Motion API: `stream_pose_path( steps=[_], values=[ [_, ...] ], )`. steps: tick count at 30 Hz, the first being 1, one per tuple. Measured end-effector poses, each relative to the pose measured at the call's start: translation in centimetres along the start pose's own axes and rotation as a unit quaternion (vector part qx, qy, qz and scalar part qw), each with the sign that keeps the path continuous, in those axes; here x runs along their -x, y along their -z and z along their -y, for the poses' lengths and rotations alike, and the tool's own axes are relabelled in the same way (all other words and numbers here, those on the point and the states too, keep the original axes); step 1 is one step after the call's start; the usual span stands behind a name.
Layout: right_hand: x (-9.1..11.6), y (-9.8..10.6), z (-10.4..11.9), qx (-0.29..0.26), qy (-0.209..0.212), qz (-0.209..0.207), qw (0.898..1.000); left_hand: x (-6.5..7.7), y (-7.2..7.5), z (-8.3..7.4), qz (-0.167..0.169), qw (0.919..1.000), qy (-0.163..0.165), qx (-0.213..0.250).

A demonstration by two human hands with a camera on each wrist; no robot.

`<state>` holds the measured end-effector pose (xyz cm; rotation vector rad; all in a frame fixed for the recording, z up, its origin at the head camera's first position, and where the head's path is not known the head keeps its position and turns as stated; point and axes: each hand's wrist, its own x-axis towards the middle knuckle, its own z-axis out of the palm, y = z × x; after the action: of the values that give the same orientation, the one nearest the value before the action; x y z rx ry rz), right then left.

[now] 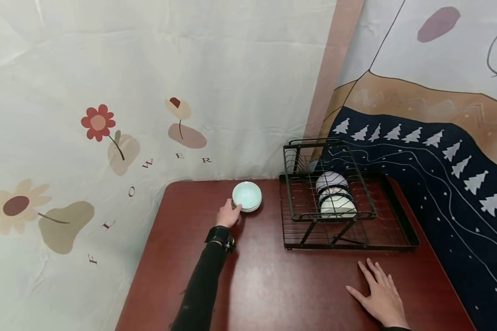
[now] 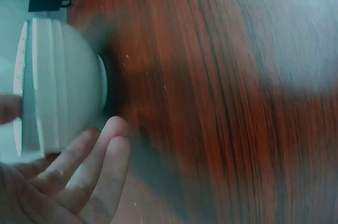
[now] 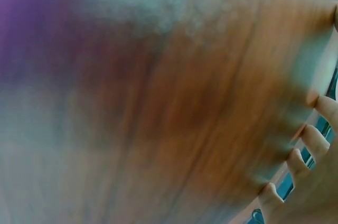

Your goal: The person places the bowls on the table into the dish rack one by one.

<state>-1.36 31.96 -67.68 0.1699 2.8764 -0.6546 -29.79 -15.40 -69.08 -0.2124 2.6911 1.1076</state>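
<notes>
Head view: the upper bowl (image 1: 246, 195) is stacked on a lower bowl (image 1: 252, 210) by the worktop's (image 1: 281, 289) back edge, between the back left corner and the black rack (image 1: 349, 247); the left hand (image 1: 228, 214) pinches its rim; the right hand (image 1: 382, 299) is spread towards the front right corner, holding nothing. Left wrist view: the thumb is at the upper rim, some fingers lie loosely beside the lower wall; probably glazed ceramic, so stiff, fairly light, slippery, easily chipped; best held thumb inside the rim, fingertips outside. Right wrist view: blurred; fingers apart, gripping nothing.
</notes>
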Motion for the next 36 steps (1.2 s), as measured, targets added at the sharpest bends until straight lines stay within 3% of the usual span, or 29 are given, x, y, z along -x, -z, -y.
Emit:
stream_pose_path(
  steps=[4,8,14,20,26,31,33,36],
  values=[
    [-0.1,-0.1,-0.2,-0.005,0.0,0.004,1.0,-1.2,-0.8,1.6,-0.004,0.9999,0.006,0.007],
    [-0.2,-0.2,-0.1,-0.008,0.002,0.001,1.0,-0.3,-0.7,2.3,0.003,1.0,0.004,0.005],
    [-0.3,-0.2,0.0,-0.021,0.001,0.011,1.0,5.0,-0.7,2.5,-0.014,0.9992,-0.033,-0.017],
    [-0.1,-0.2,-0.4,-0.03,0.003,0.011,0.999,10.0,-1.6,2.2,-0.037,0.9953,-0.07,-0.055],
    [-0.3,-0.1,-0.4,-0.039,-0.003,0.017,0.999,12.9,-2.3,0.5,-0.007,0.9982,-0.06,-0.001],
    [-0.4,-0.2,-0.3,-0.043,-0.01,0.028,0.999,14.8,-1.9,-1.0,0.002,0.9915,-0.082,0.101],
    [-0.4,-0.2,-0.3,-0.046,-0.011,0.029,0.998,14.7,-2.2,-0.7,0.009,0.9878,-0.084,0.131],
    [-0.4,-0.1,-0.3,-0.051,-0.01,0.025,0.998,13.1,-3.2,0.7,0.021,0.9872,-0.094,0.127]
  ],
)
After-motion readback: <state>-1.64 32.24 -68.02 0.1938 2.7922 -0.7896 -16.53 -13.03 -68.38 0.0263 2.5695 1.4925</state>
